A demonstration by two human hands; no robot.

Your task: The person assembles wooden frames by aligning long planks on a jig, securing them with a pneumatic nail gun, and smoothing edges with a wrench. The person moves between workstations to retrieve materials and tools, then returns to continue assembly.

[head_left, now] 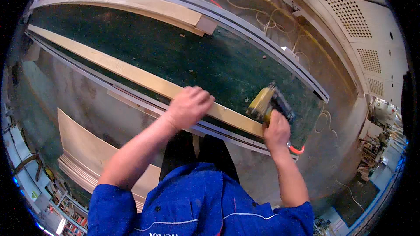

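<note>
A long, narrow, pale wooden strip (127, 73) lies along the near edge of a dark green conveyor-like table (162, 52). My left hand (189, 107) is closed over the strip near its middle, fingers curled across its far side. In my right hand (277, 133) is a yellow and black air nail gun (262, 100), gripped by its handle at the strip's right end. The gun is somewhat blurred, and I cannot tell whether its nose touches the wood. An orange hose (296, 149) shows beside my right wrist.
More pale wooden strips (175, 12) lie along the table's far side, by a grey metal rail (258, 39). Curved thin wooden sheets (94, 142) are stacked at the lower left. Cords (273, 24) trail over the floor beyond the rail. A perforated white machine cabinet (350, 15) stands at the upper right.
</note>
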